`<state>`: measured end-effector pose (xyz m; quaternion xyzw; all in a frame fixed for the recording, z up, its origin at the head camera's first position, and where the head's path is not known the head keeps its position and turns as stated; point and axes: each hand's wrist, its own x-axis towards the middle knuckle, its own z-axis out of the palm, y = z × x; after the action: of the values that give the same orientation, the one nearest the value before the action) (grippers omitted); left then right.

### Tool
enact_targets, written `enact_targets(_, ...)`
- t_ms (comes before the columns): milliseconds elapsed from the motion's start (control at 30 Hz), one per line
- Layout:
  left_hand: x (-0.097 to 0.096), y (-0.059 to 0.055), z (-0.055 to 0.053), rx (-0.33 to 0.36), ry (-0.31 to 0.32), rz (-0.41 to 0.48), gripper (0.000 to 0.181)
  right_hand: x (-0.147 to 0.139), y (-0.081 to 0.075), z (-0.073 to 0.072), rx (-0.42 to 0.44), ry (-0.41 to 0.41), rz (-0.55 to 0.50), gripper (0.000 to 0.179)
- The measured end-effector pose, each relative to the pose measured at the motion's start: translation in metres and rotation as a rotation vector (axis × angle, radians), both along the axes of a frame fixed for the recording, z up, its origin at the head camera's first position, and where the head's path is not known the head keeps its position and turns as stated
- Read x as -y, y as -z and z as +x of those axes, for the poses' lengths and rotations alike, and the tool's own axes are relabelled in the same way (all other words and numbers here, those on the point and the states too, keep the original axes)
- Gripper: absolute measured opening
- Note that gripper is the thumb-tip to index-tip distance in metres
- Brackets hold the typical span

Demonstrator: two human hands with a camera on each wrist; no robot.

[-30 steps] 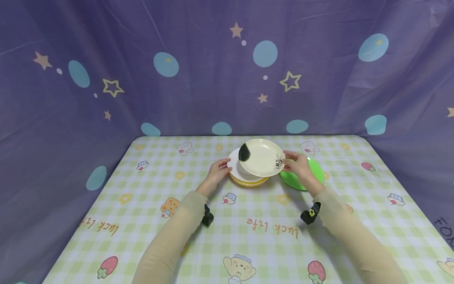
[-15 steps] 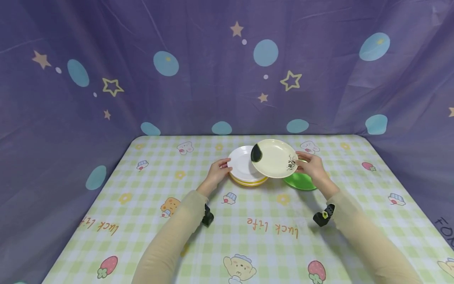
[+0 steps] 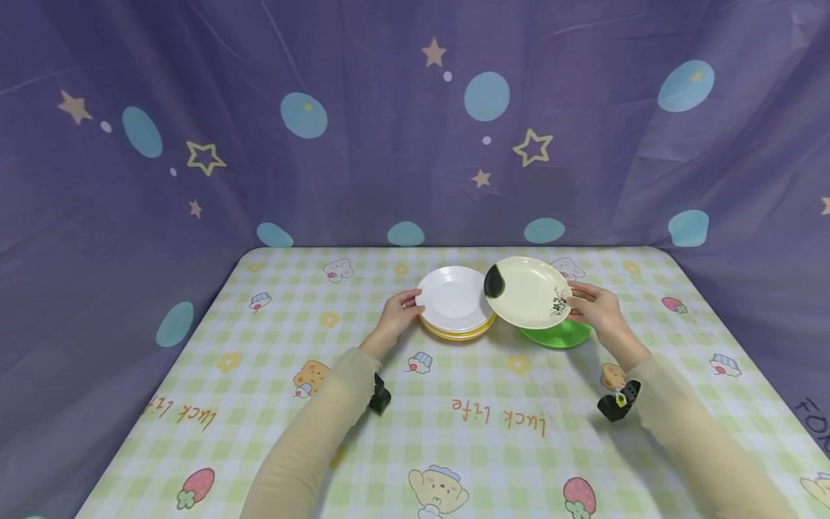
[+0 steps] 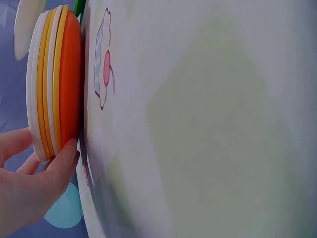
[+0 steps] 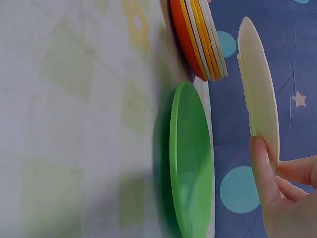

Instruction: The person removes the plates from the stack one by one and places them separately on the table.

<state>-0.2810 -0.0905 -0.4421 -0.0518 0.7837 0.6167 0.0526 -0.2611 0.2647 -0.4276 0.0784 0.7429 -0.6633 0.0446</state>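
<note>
My right hand [image 3: 601, 316] pinches the right rim of a cream plate [image 3: 527, 292] that has a dark green patch and a small dark plant print. The plate is held up in the air, slightly tilted, overlapping a green plate [image 3: 556, 336] in the head view. That green plate [image 5: 192, 158] lies on the table below it in the right wrist view. With fingers and thumb, my left hand [image 3: 395, 318] grips the left edge of a stack of plates [image 3: 452, 299], white on top. White, yellow and orange rims show in the stack [image 4: 49, 84] from the side, the orange at the bottom.
A checked tablecloth [image 3: 480, 461] with cartoon prints covers the table. Behind its far edge hangs a purple curtain [image 3: 389, 166] with stars and blue ovals. Black wrist cameras sit on both sleeves, the right camera [image 3: 619, 402] close over the cloth.
My right hand has carried the cream plate rightward, from over the stack to above the green plate, uncovering more of the white top plate. My left hand has stayed on the stack.
</note>
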Motion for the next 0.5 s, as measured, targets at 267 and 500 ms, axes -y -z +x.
enact_targets(267, 0.0, 0.003, -0.003, 0.002, -0.007, -0.011, 0.04, -0.024, 0.008, 0.001, 0.011, 0.051, 0.004, 0.049)
enact_targets(500, 0.002, 0.01, -0.007, -0.034, -0.002, -0.003, 0.039, -0.038, 0.006, 0.009, 0.022, 0.092, 0.046, 0.05)
